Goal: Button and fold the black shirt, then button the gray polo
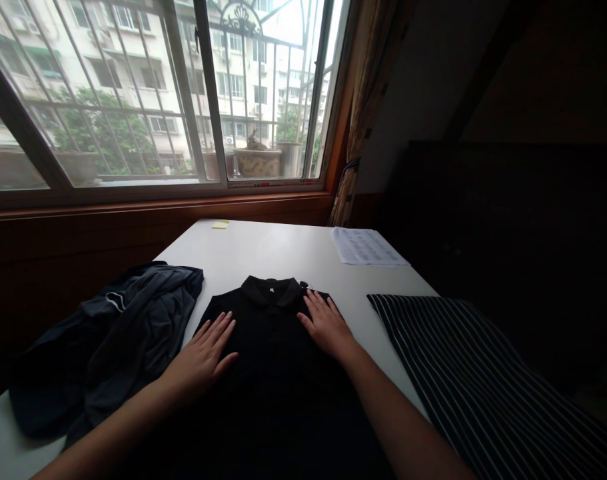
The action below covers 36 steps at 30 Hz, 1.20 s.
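A black polo shirt (278, 373) lies spread on the white table (268, 250), its collar towards the window. My left hand (206, 353) rests flat on the left side of the shirt's chest, fingers stretched out. On the opposite side, just below the collar, my right hand (328, 325) lies flat with its fingers extended near the shoulder. A small dark and white item, too small to name, shows just beyond my right fingertips. The lower part of the shirt fades into shadow.
Crumpled dark blue and grey clothing (133, 333) lies at the left. A black cloth with white stripes (463, 353) hangs over the right edge. Printed sheets (368, 247) lie at the back right, yellow sticky notes (220, 225) at the back left. Behind stands a barred window (223, 100).
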Each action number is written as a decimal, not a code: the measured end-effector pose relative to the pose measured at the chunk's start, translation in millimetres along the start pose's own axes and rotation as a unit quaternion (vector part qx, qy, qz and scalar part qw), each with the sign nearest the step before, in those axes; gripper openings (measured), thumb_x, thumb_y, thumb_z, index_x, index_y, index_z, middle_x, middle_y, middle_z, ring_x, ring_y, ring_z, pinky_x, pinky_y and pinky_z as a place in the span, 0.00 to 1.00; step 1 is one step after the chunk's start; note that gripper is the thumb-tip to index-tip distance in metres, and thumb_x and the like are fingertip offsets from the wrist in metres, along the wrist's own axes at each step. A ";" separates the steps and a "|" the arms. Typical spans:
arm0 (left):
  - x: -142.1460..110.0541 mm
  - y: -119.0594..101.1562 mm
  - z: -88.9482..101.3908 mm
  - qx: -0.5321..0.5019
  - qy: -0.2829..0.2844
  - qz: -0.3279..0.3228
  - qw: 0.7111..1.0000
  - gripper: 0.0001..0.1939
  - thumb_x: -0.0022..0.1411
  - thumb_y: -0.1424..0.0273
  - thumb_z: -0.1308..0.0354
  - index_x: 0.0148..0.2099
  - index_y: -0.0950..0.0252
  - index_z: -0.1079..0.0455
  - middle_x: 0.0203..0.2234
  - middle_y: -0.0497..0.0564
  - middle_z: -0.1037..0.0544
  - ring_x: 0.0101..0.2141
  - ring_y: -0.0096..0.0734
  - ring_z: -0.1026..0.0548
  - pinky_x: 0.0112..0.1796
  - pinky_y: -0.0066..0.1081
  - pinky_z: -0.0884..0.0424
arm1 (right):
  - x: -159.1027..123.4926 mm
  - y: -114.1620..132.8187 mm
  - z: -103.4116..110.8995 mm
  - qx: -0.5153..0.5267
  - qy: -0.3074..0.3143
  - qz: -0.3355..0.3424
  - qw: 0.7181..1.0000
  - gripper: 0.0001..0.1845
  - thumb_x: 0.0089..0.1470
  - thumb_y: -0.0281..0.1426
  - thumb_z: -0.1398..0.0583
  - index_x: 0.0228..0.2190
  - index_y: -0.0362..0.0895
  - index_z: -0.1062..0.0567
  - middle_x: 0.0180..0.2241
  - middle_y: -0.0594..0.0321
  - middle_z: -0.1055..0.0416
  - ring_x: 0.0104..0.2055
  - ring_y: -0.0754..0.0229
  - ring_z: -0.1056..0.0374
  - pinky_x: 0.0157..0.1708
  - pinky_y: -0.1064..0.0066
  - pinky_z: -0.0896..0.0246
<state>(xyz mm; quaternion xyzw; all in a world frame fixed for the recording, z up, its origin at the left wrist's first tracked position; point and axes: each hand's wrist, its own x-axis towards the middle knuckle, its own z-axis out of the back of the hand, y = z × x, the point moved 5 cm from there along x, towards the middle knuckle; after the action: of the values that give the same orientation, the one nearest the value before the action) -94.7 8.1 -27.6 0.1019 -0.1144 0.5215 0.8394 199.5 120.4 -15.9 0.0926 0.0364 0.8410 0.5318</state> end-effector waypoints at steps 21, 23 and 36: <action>52.1 58.8 -16.3 -0.124 0.099 0.124 0.979 0.39 0.70 0.47 0.56 0.73 0.68 0.48 0.72 0.59 0.53 0.71 0.49 0.54 0.68 0.55 0.59 | -1.0 0.2 1.3 -0.006 0.007 -0.001 1.000 0.36 0.69 0.47 0.56 0.68 0.38 0.42 0.71 0.55 0.54 0.74 0.53 0.59 0.71 0.53 0.67; 56.1 75.8 -17.0 -0.234 0.061 0.135 0.961 0.40 0.66 0.45 0.51 0.70 0.65 0.42 0.70 0.59 0.47 0.70 0.51 0.51 0.68 0.55 0.61 | -1.2 -0.2 0.9 -0.003 0.006 0.001 1.000 0.36 0.69 0.47 0.56 0.68 0.38 0.42 0.71 0.55 0.53 0.74 0.53 0.59 0.71 0.53 0.67; 50.0 135.3 -2.8 -0.480 -0.093 0.249 0.836 0.34 0.52 0.48 0.35 0.53 0.67 0.25 0.43 0.61 0.17 0.46 0.51 0.20 0.47 0.46 0.25 | -3.2 7.5 36.9 0.107 -0.151 0.013 0.983 0.21 0.67 0.36 0.50 0.52 0.43 0.25 0.55 0.52 0.27 0.59 0.50 0.34 0.63 0.58 0.45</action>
<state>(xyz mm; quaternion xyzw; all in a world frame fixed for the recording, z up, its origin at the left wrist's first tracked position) -194.6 110.5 -8.3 -0.2972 -0.4496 0.5804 0.6105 201.3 112.9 21.2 0.2755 0.0440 0.8155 0.5070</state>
